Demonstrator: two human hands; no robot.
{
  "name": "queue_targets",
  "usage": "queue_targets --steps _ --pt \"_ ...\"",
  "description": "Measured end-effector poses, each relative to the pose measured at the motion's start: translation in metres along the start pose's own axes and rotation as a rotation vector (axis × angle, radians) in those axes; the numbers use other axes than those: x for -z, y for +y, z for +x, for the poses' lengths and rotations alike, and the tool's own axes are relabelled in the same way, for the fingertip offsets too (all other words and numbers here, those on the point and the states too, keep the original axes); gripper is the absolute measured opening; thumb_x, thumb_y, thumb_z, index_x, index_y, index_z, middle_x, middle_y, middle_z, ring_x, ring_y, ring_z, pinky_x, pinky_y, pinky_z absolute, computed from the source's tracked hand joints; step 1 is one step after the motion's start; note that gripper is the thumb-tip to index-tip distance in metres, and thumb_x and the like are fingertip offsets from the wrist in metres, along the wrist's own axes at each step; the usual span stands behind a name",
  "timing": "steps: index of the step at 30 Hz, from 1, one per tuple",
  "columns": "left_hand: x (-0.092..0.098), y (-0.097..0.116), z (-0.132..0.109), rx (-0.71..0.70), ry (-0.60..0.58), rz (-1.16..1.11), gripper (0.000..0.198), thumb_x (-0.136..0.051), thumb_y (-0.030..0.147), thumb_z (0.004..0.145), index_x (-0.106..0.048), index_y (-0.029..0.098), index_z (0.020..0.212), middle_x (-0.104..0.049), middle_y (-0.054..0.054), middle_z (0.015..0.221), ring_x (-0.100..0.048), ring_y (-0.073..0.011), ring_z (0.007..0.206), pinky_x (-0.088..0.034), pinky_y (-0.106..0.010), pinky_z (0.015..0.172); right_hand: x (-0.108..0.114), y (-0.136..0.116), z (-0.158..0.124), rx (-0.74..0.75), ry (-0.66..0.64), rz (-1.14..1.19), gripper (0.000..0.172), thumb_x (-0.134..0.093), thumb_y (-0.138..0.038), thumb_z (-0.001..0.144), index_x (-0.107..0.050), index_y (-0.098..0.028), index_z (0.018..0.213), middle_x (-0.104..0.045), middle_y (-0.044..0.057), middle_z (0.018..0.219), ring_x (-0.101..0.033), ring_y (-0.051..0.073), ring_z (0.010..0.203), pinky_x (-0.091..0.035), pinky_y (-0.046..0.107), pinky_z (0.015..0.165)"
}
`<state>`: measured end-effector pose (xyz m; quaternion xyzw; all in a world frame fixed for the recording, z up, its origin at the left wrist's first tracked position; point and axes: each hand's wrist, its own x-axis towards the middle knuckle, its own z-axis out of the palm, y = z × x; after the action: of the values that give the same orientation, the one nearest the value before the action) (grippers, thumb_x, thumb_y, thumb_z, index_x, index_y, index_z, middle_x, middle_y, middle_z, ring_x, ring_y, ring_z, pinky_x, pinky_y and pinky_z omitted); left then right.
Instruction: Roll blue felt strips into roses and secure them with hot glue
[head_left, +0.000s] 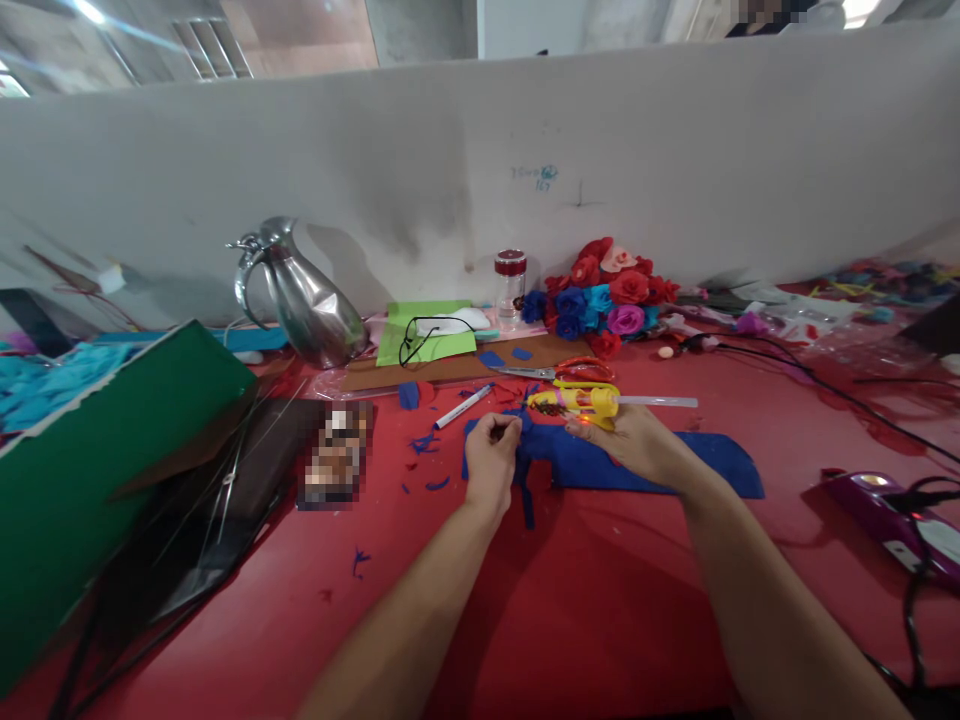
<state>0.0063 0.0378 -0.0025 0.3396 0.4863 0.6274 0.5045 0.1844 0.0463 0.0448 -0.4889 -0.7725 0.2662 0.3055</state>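
Observation:
In my right hand (637, 440) is a yellow hot glue gun (581, 402), its nozzle pointing left and a clear glue stick (667, 401) jutting from its back. A small orange light glows on it. My left hand (491, 465) is pinched closed beside the nozzle, at a bunch of blue felt pieces; what sits between its fingertips is too small to make out. Under both hands lies a long blue felt sheet (712, 460), and a blue strip (529, 500) hangs toward me. Just beyond the glue gun are scissors (585, 369) with orange handles. A marker pen (463, 406) rests left of the nozzle.
Blue scraps (425, 442) dot the red table (600, 600). Behind stand a metal jug (307, 295), a glass jar (511, 285) and felt flowers (600, 290). A phone (337, 455) and green board (135, 470) are left; a purple device (892, 520) with cables is right.

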Motion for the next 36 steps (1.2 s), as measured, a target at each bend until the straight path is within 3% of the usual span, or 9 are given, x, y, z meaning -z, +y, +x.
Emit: queue_targets --steps 6,18,29,33,36 --pt "0.000 0.002 -0.001 -0.012 0.005 0.002 0.014 -0.067 0.026 0.064 -0.057 0.017 0.063 -0.051 0.003 0.057 -0.043 -0.0095 0.057 -0.034 -0.022 0.058 0.004 0.003 0.001 0.024 -0.030 -0.039 0.033 -0.054 -0.046 0.086 -0.071 -0.025 0.105 -0.074 0.004 0.104 -0.069 0.027 0.096 -0.054 0.039 0.086" --pt "-0.001 0.003 0.001 0.036 0.007 -0.041 0.017 -0.069 0.029 0.061 -0.059 0.016 0.062 -0.051 0.003 0.057 -0.042 -0.0084 0.055 -0.034 -0.022 0.056 0.006 0.003 0.000 0.016 -0.046 -0.048 0.031 -0.054 -0.048 0.086 -0.070 -0.023 0.095 -0.074 0.006 0.099 -0.067 0.027 0.099 -0.053 0.038 0.089" --pt "-0.002 0.006 -0.002 0.090 -0.042 -0.113 0.021 -0.075 0.030 0.059 -0.060 0.015 0.061 -0.051 0.004 0.058 -0.040 -0.0070 0.055 -0.031 -0.022 0.056 0.005 0.001 0.001 0.026 -0.023 -0.023 0.028 -0.055 -0.046 0.085 -0.071 -0.024 0.094 -0.075 0.004 0.095 -0.069 0.026 0.089 -0.054 0.037 0.082" --pt "-0.002 0.006 -0.001 0.077 -0.037 -0.105 0.024 -0.076 0.033 0.059 -0.061 0.015 0.061 -0.051 0.004 0.057 -0.041 -0.0070 0.055 -0.032 -0.022 0.057 0.009 0.016 0.003 0.012 0.042 -0.153 0.025 -0.054 -0.044 0.086 -0.071 -0.026 0.093 -0.074 0.005 0.102 -0.067 0.026 0.098 -0.051 0.036 0.086" --pt "-0.002 0.003 0.001 0.080 -0.056 -0.116 0.023 -0.078 0.033 0.059 -0.063 0.015 0.063 -0.053 0.004 0.057 -0.043 -0.0069 0.056 -0.033 -0.022 0.058 0.017 0.039 0.002 -0.087 0.135 -0.330 0.022 -0.053 -0.038 0.086 -0.068 -0.026 0.096 -0.072 0.007 0.096 -0.065 0.027 0.098 -0.049 0.035 0.083"
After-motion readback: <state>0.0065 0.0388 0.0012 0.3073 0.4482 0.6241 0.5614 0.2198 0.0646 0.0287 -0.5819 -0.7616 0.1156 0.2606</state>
